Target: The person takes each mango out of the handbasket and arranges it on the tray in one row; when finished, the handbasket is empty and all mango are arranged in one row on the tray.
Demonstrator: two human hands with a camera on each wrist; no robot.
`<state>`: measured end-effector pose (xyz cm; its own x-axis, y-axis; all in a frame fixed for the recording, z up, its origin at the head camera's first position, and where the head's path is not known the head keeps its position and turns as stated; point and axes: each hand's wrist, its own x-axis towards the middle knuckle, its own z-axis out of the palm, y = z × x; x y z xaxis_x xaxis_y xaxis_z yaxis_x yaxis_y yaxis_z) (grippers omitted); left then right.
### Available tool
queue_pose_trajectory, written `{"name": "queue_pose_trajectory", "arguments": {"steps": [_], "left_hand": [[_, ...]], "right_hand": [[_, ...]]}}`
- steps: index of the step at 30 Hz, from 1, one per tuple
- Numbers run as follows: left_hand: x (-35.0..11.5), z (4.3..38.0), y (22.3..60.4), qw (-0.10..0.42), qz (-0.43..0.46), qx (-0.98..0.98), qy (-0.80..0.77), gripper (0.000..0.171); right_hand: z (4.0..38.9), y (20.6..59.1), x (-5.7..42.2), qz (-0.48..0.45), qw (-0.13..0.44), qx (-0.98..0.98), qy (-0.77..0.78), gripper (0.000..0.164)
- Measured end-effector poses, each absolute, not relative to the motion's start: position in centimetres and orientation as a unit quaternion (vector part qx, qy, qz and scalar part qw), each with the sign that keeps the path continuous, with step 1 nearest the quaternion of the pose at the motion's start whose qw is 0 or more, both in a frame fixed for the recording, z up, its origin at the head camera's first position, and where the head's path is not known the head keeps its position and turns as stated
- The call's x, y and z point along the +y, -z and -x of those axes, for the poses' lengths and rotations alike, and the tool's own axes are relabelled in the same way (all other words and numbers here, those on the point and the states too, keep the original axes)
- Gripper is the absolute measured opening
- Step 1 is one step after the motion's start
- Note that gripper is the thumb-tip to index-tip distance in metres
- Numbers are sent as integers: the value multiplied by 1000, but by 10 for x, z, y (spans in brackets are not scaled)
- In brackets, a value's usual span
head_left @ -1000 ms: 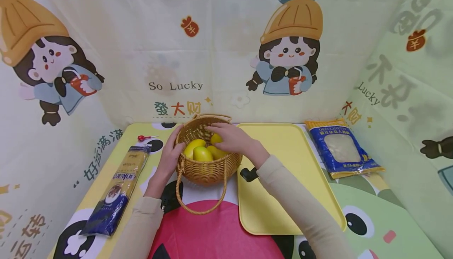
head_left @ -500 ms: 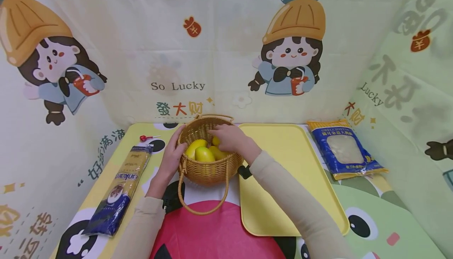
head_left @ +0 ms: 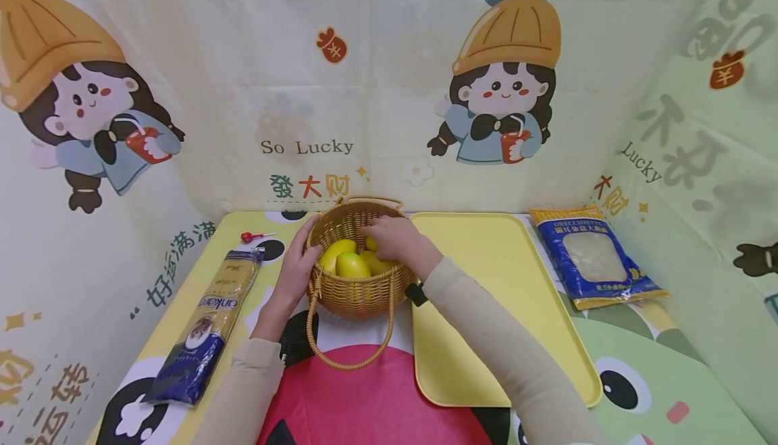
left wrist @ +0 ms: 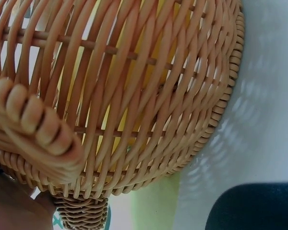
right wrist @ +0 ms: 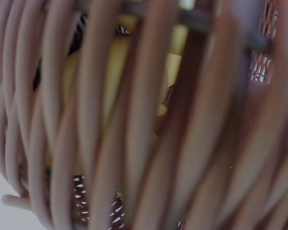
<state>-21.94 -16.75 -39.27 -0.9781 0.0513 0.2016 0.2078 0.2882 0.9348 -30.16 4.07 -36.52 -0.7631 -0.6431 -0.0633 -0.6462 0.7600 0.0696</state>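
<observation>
In the head view, a woven wicker basket (head_left: 352, 296) stands on the table with several yellow mangoes (head_left: 352, 266) inside. My left hand (head_left: 294, 263) holds its left rim, thumb over the edge. The right hand (head_left: 398, 239) reaches over the right rim, its fingers curled down round a mango (head_left: 372, 242) at the right side. Its fingertips are out of sight. Through the slats in the left wrist view, yellow shows behind the wicker (left wrist: 149, 96). The right wrist view looks through blurred slats (right wrist: 144, 96) at yellow fruit (right wrist: 115, 72).
A yellow tray (head_left: 474, 337) lies right of the basket, partly under my right forearm. Further right is a blue pasta bag (head_left: 589, 256). On the left lie a long pasta packet (head_left: 206, 327) and a small red lollipop (head_left: 252, 237). One basket handle (head_left: 349, 367) hangs toward me.
My right hand has gone from stretched fingers above the fruit to fingers curled down into the basket. The left hand keeps its place on the rim.
</observation>
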Motion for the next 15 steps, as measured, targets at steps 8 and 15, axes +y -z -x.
{"name": "queue_pose_trajectory", "arguments": {"steps": [8,15], "left_hand": [[-166,219,394,68,83,-801,590,64],[-165,218,394,70,82,-800,590,63]], "right_hand": [[302,369,40,333,21,941,-60,35],[302,371,41,339,4,938,-67,26]]}}
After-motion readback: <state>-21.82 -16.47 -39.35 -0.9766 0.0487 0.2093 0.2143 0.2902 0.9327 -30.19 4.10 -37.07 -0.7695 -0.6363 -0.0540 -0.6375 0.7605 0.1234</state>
